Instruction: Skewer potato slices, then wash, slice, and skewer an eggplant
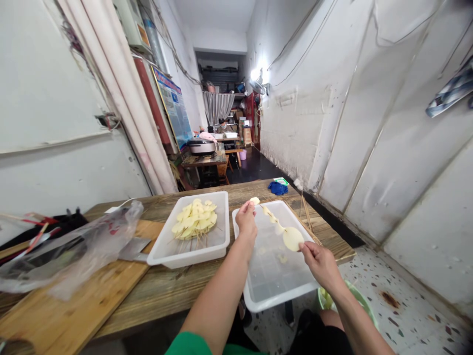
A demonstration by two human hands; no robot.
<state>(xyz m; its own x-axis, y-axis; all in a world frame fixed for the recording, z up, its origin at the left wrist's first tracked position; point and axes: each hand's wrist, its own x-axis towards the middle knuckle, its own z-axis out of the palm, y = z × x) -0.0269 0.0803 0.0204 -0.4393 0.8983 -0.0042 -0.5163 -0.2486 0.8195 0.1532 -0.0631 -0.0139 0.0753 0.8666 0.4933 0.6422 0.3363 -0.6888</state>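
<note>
Over the right-hand white tray [264, 291], a thin skewer threaded with pale yellow potato slices [293, 238] stretches between my hands. My left hand [247, 221] pinches the far end of the skewer, where a small slice shows above the fingertips. With thumb and fingers, my right hand [318, 259] grips the edge of the largest slice at the near end. A few slice scraps lie in the tray beneath. To the left, another white tray [186, 264] holds a heap of skewered potato slices [195, 219].
A wooden board [92, 296], a knife [133, 251] and a plastic bag [99, 236] lie at left. Loose skewers [306, 212] and a blue cloth [277, 188] are on the table's right side. A green basin [360, 303] stands on the floor. Another person sits far back.
</note>
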